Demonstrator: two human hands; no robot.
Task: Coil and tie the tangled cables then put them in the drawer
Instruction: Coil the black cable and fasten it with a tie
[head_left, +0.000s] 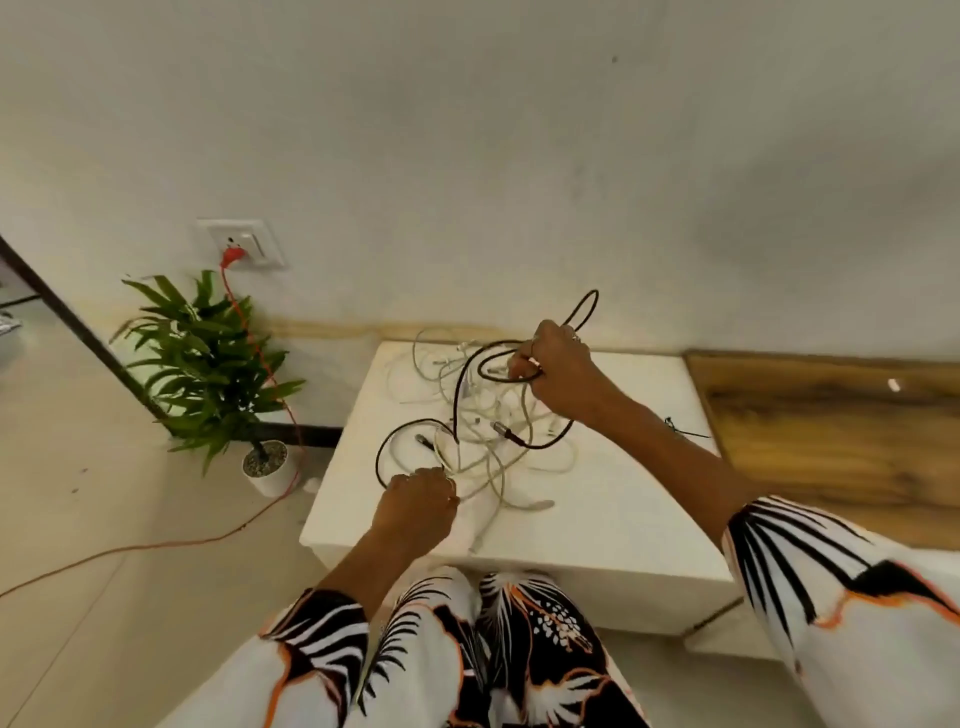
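Hands (553, 366) (418, 501) gripping black cable (457, 395)

Home rm: potted plant (208, 358), wall socket (241, 243).

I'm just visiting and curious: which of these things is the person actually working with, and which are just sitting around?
Part of the job:
- black cable, gripped by the right hand
- pale cables, tangled on the white cabinet; the left hand grips at their edge

Just lying about:
- potted plant
- orange cord plugged into the wall socket
- wooden board
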